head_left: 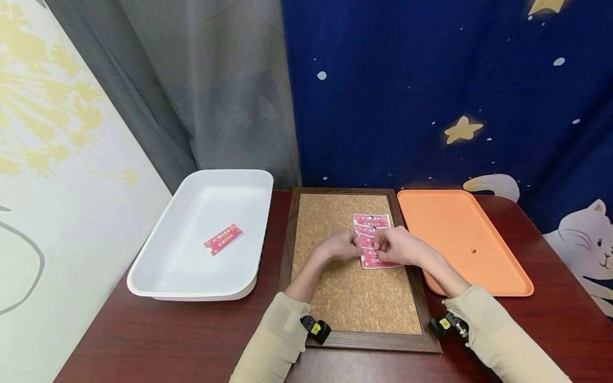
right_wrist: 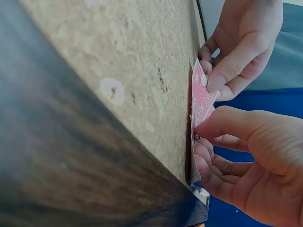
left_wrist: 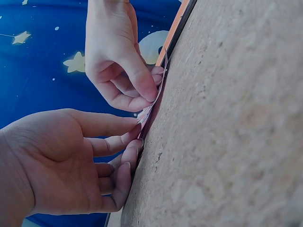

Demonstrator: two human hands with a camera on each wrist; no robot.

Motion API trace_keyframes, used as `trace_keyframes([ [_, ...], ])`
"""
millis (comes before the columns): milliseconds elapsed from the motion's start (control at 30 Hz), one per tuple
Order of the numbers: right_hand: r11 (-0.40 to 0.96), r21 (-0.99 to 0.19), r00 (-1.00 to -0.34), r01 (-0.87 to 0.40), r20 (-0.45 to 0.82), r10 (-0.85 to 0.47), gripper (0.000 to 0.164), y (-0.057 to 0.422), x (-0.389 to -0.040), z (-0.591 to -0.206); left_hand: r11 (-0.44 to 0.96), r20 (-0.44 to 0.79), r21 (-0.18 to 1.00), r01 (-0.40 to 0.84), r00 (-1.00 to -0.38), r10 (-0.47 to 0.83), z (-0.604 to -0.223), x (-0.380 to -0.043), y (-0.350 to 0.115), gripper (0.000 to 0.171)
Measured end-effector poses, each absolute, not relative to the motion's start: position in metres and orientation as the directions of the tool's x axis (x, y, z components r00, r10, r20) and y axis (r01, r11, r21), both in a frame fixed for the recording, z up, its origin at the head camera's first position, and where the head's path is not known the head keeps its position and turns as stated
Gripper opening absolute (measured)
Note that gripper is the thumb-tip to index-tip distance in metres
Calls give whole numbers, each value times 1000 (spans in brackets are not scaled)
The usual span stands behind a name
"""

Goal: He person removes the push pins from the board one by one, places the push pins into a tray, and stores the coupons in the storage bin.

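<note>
Pink paper coupons (head_left: 371, 261) lie in an overlapping column at the right side of a framed corkboard (head_left: 354, 303). Dark pins (head_left: 374, 229) show on the upper ones. My left hand (head_left: 342, 246) pinches the left edge of the lowest coupon between thumb and fingers. In the right wrist view this coupon (right_wrist: 203, 97) bends up off the cork. My right hand (head_left: 399, 246) is at the coupon's right part, holding a small metal pin (right_wrist: 197, 137) at its fingertips against the paper. The pin's point is hidden.
To the left stands a white plastic tub (head_left: 191, 260) with one loose pink coupon (head_left: 223, 239) inside. An orange tray (head_left: 450, 218) sits right of the board, bearing one small dark piece (head_left: 473, 250). Curtains hang behind the dark red table (head_left: 191, 340).
</note>
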State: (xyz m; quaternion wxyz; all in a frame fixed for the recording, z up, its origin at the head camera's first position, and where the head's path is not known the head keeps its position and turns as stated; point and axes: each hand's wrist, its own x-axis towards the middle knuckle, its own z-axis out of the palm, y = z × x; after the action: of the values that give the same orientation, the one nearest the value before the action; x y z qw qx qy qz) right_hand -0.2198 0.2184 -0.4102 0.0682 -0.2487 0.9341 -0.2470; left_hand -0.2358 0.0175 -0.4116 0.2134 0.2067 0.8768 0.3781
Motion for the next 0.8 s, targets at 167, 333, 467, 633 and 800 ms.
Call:
trace_keyframes([
  [167,756,-496,-865,-428,-16,-501,16,220,-220,-412,627,-223,755,192,-824,521,-412,-235,18,13],
  [333,745,-505,-863,-435,-1,-505,16,223,-220,-414,626,-224,757,187,-825,518,-413,-236,18,11],
  [467,733,-523,-862,-435,6,-507,16,225,-220,-416,625,-223,758,186,-826,517,-413,-236,18,12],
  [633,715,-532,-854,-453,31,-519,15,226,-220,-419,620,-222,762,184,-826,517,-415,-236,18,11],
  [800,710,-532,-850,-462,37,-526,14,228,-222,-421,616,-223,767,176,-828,515,-414,-236,18,13],
])
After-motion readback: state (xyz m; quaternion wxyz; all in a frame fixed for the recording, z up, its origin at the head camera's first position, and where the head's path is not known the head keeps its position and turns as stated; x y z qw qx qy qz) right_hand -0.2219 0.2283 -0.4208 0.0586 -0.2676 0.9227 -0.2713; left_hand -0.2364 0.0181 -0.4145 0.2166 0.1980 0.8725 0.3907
